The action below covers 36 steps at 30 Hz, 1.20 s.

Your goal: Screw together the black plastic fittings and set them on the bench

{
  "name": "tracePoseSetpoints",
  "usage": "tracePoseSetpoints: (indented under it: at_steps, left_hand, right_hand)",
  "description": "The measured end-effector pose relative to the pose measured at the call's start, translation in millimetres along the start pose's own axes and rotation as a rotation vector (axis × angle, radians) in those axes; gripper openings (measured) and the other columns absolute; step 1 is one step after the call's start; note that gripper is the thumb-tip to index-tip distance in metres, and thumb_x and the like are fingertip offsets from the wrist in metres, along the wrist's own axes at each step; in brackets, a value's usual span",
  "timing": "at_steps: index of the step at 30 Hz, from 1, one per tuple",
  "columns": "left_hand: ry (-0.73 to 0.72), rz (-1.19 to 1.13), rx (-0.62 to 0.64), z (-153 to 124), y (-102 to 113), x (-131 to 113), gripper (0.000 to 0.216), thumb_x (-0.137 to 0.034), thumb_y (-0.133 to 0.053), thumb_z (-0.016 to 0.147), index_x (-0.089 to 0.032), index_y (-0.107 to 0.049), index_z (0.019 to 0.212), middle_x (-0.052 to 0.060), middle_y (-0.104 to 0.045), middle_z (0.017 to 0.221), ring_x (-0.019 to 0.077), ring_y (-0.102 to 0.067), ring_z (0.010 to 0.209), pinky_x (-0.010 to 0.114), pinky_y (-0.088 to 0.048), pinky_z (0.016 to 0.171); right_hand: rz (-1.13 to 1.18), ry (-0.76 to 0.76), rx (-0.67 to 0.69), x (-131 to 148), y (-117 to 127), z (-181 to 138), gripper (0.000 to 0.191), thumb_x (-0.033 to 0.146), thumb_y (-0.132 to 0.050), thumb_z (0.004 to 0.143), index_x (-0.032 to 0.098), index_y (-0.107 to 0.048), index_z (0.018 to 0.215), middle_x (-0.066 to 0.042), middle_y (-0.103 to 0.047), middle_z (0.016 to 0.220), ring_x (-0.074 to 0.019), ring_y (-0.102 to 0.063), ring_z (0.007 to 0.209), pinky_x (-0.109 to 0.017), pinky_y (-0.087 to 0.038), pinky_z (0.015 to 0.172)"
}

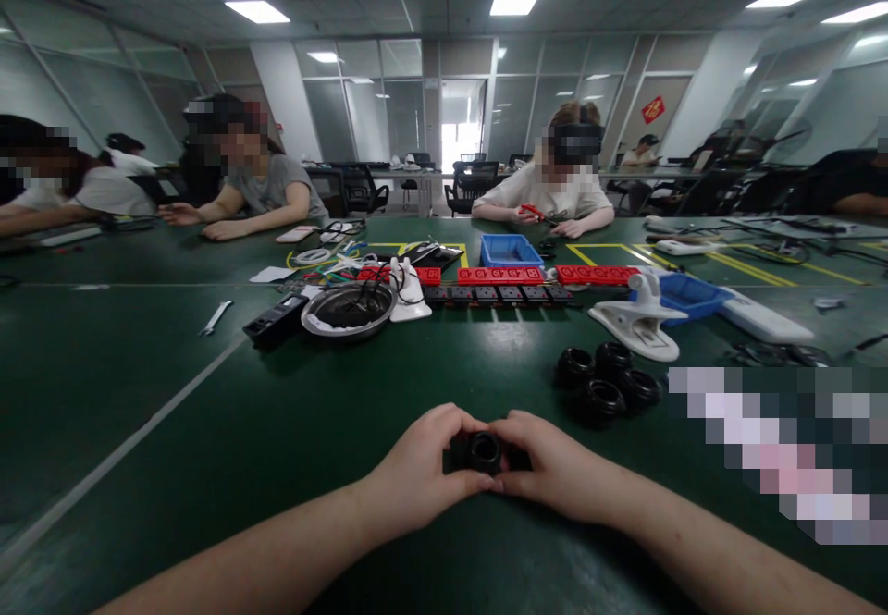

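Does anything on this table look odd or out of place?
Nothing looks spilled or plainly damaged. The messiest spot is the metal bowl, where thin black cables lie in a loose tangle. Also, a pixelated patch at lower right hides part of the view.

you are facing glass partitions (pixel 361 120) and a bright doorway (pixel 460 139); ceiling lights (pixel 515 3) are glowing above you, and black office chairs (pixel 478 176) are standing beyond your green table (pixel 104 365).
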<state>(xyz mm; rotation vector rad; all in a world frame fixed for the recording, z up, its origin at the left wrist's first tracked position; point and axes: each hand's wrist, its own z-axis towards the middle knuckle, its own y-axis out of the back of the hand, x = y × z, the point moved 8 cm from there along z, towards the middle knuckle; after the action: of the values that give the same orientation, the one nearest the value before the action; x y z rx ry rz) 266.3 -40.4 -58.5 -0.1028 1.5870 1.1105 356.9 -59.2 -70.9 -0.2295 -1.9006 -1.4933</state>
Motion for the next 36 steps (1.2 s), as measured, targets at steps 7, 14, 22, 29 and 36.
tracePoseSetpoints:
  at_steps: [7, 14, 22, 29, 36]
  left_hand:
    - [0.051, 0.062, -0.133, -2, 0, 11, 0.030, -0.016, -0.068, 0.063, -0.019, -0.055, 0.089, 0.000, -0.053, 0.086, 0.0174, -0.050, 0.081, 0.027, -0.038, 0.070]
    - [0.034, 0.049, -0.088, 0, 0, 9, 0.025, -0.017, -0.067, 0.065, -0.018, -0.054, 0.086, 0.000, -0.053, 0.085, 0.0169, -0.049, 0.080, 0.027, -0.039, 0.069]
    - [-0.007, 0.023, -0.002, 0, 0, 2, 0.026, -0.020, -0.065, 0.068, -0.019, -0.056, 0.093, 0.001, -0.053, 0.090, 0.0167, -0.050, 0.084, 0.026, -0.040, 0.071]
    - [0.001, 0.058, -0.057, -1, -1, 4, 0.027, -0.021, -0.068, 0.066, -0.018, -0.056, 0.090, 0.000, -0.053, 0.086, 0.0168, -0.050, 0.082, 0.026, -0.039, 0.071]
    - [0.005, 0.069, -0.051, -2, 0, 4, 0.027, -0.018, -0.068, 0.065, -0.017, -0.055, 0.089, 0.000, -0.053, 0.086, 0.0167, -0.049, 0.082, 0.026, -0.039, 0.072]
  right_hand:
    - [-0.138, -0.104, -0.197, -8, -4, 2, 0.026, 0.033, -0.067, 0.064, 0.016, -0.050, 0.071, -0.001, -0.049, 0.069, -0.0139, -0.043, 0.062, -0.023, -0.029, 0.052]
    - [-0.108, 0.006, -0.167, 6, -2, -1, 0.025, 0.029, -0.063, 0.069, 0.016, -0.053, 0.088, -0.002, -0.055, 0.075, -0.0160, -0.046, 0.069, -0.024, -0.033, 0.058]
    - [-0.087, 0.012, -0.054, 3, 1, -2, 0.016, 0.027, -0.061, 0.071, 0.016, -0.052, 0.077, -0.001, -0.053, 0.072, -0.0142, -0.045, 0.066, -0.023, -0.032, 0.056]
    - [-0.129, -0.054, -0.113, -4, -2, 2, 0.030, 0.041, -0.065, 0.067, 0.016, -0.049, 0.072, -0.001, -0.050, 0.070, -0.0135, -0.043, 0.062, -0.022, -0.029, 0.052]
    - [-0.136, -0.005, -0.146, 3, -3, 0, 0.027, 0.034, -0.066, 0.066, 0.016, -0.053, 0.082, -0.002, -0.053, 0.073, -0.0152, -0.045, 0.067, -0.023, -0.031, 0.056]
